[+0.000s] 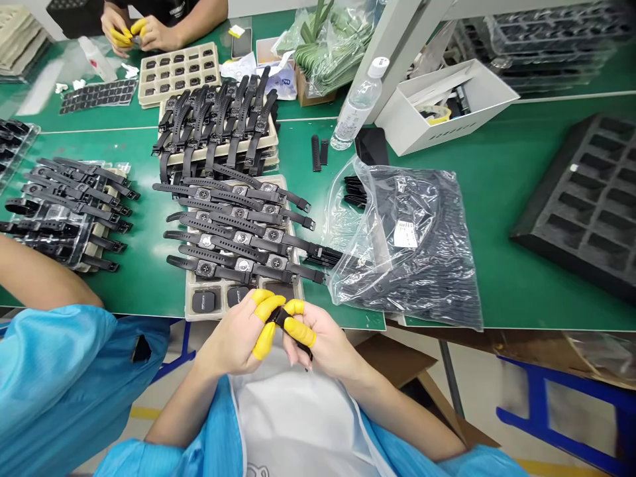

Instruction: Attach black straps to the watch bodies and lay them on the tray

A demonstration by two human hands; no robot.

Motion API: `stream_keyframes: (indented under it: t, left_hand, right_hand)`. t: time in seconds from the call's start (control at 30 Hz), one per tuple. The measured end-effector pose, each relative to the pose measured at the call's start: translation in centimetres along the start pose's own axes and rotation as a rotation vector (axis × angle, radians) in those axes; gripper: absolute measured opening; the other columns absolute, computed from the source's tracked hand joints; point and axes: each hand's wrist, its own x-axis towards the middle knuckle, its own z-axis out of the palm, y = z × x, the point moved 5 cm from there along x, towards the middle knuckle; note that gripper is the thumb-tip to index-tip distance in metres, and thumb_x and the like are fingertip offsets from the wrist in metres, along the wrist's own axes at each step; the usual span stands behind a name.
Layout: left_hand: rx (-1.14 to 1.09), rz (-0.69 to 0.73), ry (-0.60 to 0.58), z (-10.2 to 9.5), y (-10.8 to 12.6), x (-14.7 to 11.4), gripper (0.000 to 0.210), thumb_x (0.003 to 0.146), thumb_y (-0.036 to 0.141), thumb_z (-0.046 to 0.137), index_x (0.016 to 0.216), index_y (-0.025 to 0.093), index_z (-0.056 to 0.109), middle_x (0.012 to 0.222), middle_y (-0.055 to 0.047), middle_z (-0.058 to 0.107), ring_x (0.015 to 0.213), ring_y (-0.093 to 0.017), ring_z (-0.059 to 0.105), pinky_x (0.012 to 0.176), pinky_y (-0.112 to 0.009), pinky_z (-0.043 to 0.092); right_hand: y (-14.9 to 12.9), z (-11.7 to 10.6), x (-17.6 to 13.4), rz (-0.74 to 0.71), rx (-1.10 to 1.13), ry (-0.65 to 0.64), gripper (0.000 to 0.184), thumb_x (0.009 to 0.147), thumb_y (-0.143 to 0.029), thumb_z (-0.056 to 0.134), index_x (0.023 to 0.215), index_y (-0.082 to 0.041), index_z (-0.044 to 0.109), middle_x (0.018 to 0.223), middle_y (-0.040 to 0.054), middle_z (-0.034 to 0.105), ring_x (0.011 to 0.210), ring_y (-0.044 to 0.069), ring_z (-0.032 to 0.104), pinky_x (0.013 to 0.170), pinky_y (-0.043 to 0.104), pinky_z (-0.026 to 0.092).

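Observation:
Both hands meet at the table's front edge, yellow finger covers on several fingertips. Between them is a black smartwatch [279, 317], its strap hanging down under the right hand. My left hand [241, 334] pinches the watch from the left side. On the other side, my right hand [318, 336] grips it where the strap joins. Just beyond the hands lies a beige tray [191, 301] bearing rows of black watches with straps [238, 212], backs facing up. Square black watch bodies [203, 301] without visible straps sit in its front cells.
A clear plastic bag [412, 245] full of black straps lies right of the tray. Behind it stand a water bottle [360, 103] and a white bin [447, 109]. More watch trays [218, 126] are stacked beyond. Co-workers sit at left and across; a black foam tray [591, 205] is far right.

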Motion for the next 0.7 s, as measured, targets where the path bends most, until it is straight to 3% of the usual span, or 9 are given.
stream_keyframes:
  t: [0.2,0.33,0.43,0.5,0.6,0.67,0.7]
  left_hand:
    - [-0.097,-0.010,0.040,0.2,-0.6,-0.4,0.045,0.105,0.024,0.040,0.149,0.016,0.043,0.120,-0.016,0.064,0.106,-0.026,0.063,0.091,-0.043,0.057]
    - [-0.186,-0.139,0.155,0.8,-2.0,-1.5,0.042,0.102,0.025,0.058,0.143,0.021,0.049,0.114,-0.011,0.069,0.098,-0.021,0.068,0.084,-0.035,0.059]
    - [-0.260,-0.127,0.346,0.8,-2.1,-2.0,0.022,0.095,0.029,0.072,0.115,0.022,0.065,0.100,-0.006,0.071,0.089,-0.019,0.069,0.080,-0.034,0.059]
    - [-0.367,-0.145,0.494,0.2,-2.1,-2.1,0.020,0.092,0.035,0.078,0.103,0.022,0.067,0.101,-0.006,0.072,0.090,-0.020,0.072,0.078,-0.034,0.061]
    - [-0.627,-0.305,0.810,-1.9,-3.0,-2.3,0.024,0.095,0.044,0.074,0.102,0.023,0.063,0.103,-0.006,0.076,0.085,-0.021,0.077,0.065,-0.031,0.064]
    - [-0.708,-0.394,1.031,-3.7,-3.6,-3.0,0.027,0.096,0.045,0.072,0.103,0.022,0.060,0.098,-0.003,0.079,0.071,-0.018,0.077,0.058,-0.028,0.063]
    - [-0.705,-0.425,1.076,-4.3,-3.7,-3.1,0.027,0.096,0.043,0.072,0.105,0.022,0.059,0.099,-0.003,0.080,0.065,-0.017,0.076,0.057,-0.028,0.064]
  right_hand:
    - [-0.1,0.0,-0.1,-0.004,-0.048,0.022,0.051,0.090,-0.068,0.068,0.098,-0.021,0.051,0.055,-0.0036,0.067,0.034,0.008,0.042,0.036,0.019,0.031]
    - [-0.7,0.0,-0.2,-0.071,-0.080,0.042,0.048,0.090,-0.064,0.072,0.101,-0.021,0.054,0.060,-0.0053,0.063,0.043,0.009,0.046,0.044,0.022,0.038]
    - [-0.8,0.2,-0.1,-0.092,-0.142,0.007,0.045,0.091,-0.064,0.070,0.100,-0.021,0.056,0.058,-0.0083,0.054,0.046,0.009,0.043,0.048,0.023,0.038]
    - [-0.5,0.4,-0.1,-0.035,-0.167,-0.046,0.044,0.095,-0.065,0.063,0.095,-0.021,0.055,0.054,-0.0101,0.047,0.044,0.009,0.038,0.046,0.023,0.035]
    - [-0.1,0.0,-0.3,0.119,-0.258,-0.121,0.044,0.095,-0.064,0.065,0.090,-0.020,0.057,0.056,-0.0097,0.044,0.045,0.008,0.033,0.043,0.023,0.028]
    - [-0.3,-0.6,-0.5,0.167,-0.317,-0.108,0.042,0.090,-0.060,0.072,0.090,-0.020,0.059,0.064,-0.0077,0.049,0.048,0.007,0.035,0.044,0.023,0.028]
    - [-0.6,-1.0,-0.6,0.163,-0.317,-0.072,0.042,0.089,-0.059,0.074,0.091,-0.020,0.059,0.067,-0.0071,0.051,0.048,0.007,0.036,0.044,0.022,0.028]
